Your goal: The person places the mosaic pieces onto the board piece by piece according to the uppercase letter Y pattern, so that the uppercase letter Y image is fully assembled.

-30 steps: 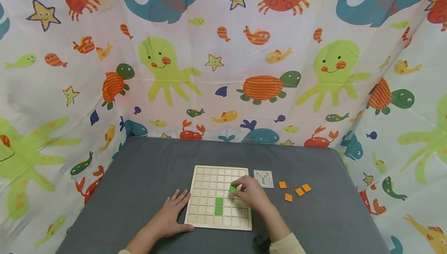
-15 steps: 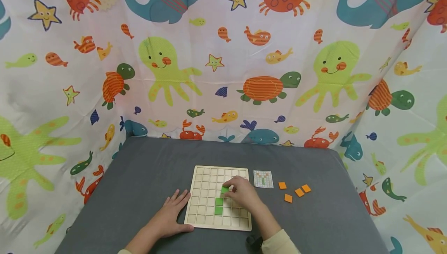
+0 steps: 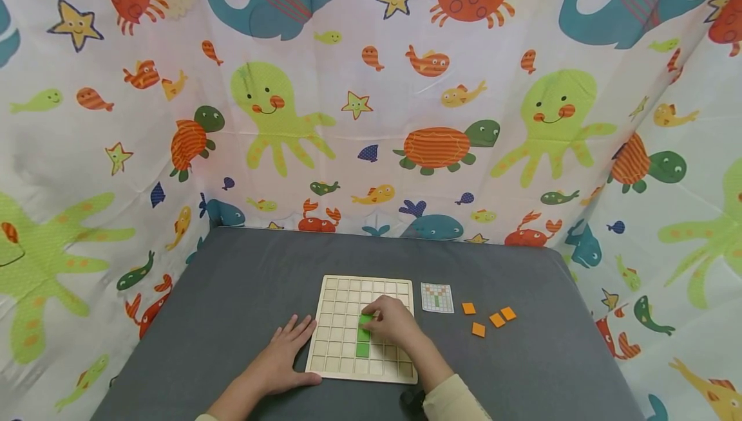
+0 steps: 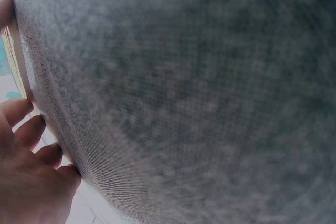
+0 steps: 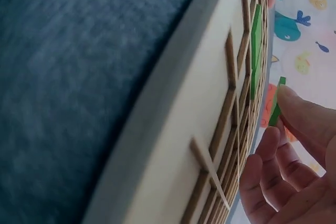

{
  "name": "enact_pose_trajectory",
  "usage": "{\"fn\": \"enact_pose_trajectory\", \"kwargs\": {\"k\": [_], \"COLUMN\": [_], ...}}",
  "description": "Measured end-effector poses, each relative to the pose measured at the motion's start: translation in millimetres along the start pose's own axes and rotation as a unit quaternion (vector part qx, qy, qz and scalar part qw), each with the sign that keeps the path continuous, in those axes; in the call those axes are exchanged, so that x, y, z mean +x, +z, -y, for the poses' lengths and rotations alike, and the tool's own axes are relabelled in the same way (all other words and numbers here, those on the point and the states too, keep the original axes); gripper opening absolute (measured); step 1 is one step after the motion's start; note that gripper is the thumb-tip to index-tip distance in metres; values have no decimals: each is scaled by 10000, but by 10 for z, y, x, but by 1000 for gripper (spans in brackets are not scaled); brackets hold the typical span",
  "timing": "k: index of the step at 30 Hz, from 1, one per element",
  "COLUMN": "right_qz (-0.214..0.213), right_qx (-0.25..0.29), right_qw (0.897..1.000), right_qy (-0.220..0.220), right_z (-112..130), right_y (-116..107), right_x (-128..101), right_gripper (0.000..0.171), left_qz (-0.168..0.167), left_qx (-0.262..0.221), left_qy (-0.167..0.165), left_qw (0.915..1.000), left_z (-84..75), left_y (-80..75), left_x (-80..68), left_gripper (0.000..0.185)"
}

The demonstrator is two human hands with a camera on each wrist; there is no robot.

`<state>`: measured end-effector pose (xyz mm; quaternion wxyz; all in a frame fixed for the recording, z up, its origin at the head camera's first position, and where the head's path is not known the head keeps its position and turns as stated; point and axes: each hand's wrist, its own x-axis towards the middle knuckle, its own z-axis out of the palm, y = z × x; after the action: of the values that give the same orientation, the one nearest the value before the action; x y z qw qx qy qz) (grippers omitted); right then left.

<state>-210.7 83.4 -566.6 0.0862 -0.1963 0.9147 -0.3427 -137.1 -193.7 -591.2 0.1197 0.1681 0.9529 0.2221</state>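
Note:
A pale wooden grid board lies on the grey cloth. My right hand pinches a green square tile between thumb and fingers, held tilted just over the board's middle. Two other green tiles sit one above the other in the grid, the upper one partly covered by my right hand in the head view. Spread along the board's left side, my left hand touches the edge with its fingertips, thumb near the lower left corner. The left wrist view shows its fingers against the board's edge.
To the board's right lies a small pattern card with a printed coloured grid. Several orange square tiles are scattered beyond it. A dark object sits by the right sleeve. A curtain printed with sea animals surrounds the table.
My right hand has moved left across the board with the green tile, from the right columns to just above the two placed green tiles. The left hand has stayed in place.

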Motion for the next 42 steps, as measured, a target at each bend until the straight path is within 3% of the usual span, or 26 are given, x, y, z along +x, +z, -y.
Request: {"fn": "enact_pose_trajectory", "kwargs": {"k": [10, 22, 35, 42], "right_qz": [-6, -86, -230, -420], "right_qx": [-267, -110, 401, 463], "right_qw": [9994, 9981, 9987, 9978], "right_qy": [214, 601, 190, 222], "right_z": [-13, 10, 4, -45], "right_y": [64, 114, 14, -60], "right_x": [5, 81, -2, -69], "right_gripper": [24, 20, 29, 30], "left_qz": [25, 82, 81, 77], "left_qx": [17, 37, 6, 57], "left_qy": [-11, -105, -126, -141], "left_qw": [10000, 9999, 9999, 9999], "left_z": [-6, 10, 11, 15], "left_y": [17, 25, 13, 10], "left_x": [11, 25, 11, 17], "left_gripper": [115, 116, 114, 115]}}
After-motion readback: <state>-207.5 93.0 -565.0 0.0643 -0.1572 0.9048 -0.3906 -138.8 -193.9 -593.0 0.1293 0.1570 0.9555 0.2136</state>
